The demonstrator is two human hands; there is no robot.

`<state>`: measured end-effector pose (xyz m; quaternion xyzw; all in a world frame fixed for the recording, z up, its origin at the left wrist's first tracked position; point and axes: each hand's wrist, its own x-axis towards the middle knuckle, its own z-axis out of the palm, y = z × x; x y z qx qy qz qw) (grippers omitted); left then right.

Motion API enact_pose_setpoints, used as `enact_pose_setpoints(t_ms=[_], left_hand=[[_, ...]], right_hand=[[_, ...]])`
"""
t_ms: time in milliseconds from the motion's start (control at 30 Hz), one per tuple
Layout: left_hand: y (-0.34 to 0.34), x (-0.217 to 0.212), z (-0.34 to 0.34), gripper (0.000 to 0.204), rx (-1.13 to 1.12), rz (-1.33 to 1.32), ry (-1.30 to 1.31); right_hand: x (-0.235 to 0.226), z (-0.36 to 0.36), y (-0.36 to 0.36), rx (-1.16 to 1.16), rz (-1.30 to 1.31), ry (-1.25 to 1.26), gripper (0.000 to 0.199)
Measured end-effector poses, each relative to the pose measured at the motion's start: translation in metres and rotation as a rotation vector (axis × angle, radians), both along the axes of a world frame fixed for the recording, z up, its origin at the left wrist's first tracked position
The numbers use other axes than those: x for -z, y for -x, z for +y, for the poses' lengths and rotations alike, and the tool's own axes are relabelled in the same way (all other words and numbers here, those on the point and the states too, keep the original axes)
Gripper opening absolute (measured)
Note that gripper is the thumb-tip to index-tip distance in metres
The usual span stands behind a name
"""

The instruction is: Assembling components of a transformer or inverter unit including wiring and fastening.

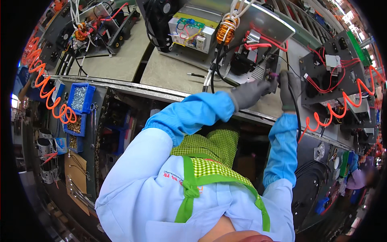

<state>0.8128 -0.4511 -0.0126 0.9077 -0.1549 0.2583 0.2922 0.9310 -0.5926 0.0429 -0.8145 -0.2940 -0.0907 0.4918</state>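
An open machine chassis with a metal base plate (183, 56) lies on the bench before me. It carries a copper-wound coil (226, 31), a white boxed power unit (192, 34) and red wires (258, 45). At its right end, my left hand (250, 94), in a grey glove, has its fingers closed beside the dark end panel (271, 72); what they hold is hidden. My right hand (288, 89), gloved too, closes round a black cable (298, 115) that hangs past the bench edge. A small purple piece (274, 75) shows between the hands.
More chassis stand at left (86, 36) and right (332, 66). Orange coiled air hoses (48, 97) hang on both sides. Blue bins (82, 98) of small metal parts sit at lower left. A loose black-tipped cable end (196, 75) lies on the bench.
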Motion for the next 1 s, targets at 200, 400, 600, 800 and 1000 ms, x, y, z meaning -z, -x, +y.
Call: enact_pose_setpoints(t_ms=[200, 400, 600, 800, 1000], left_hand=[[-0.087, 0.026, -0.009, 0.034, -0.317, 0.376, 0.619], [-0.12, 0.047, -0.026, 0.032, -0.639, 0.491, 1.073], [-0.136, 0.068, -0.025, 0.036, -0.525, 0.329, 1.094], [-0.134, 0.06, -0.025, 0.03, -0.461, 0.202, 1.019], [-0.142, 0.051, -0.015, 0.027, -0.408, 0.283, 0.997]], right_hand=[[-0.006, 0.021, -0.041, 0.037, -0.175, 0.227, 0.036], [-0.014, 0.03, -0.055, -0.077, -0.099, 0.322, 0.037], [-0.009, 0.035, -0.064, -0.171, -0.139, 0.375, 0.034], [-0.001, 0.036, -0.078, -0.282, -0.155, 0.4, 0.035], [0.009, 0.042, -0.092, -0.347, -0.272, 0.364, 0.036]])
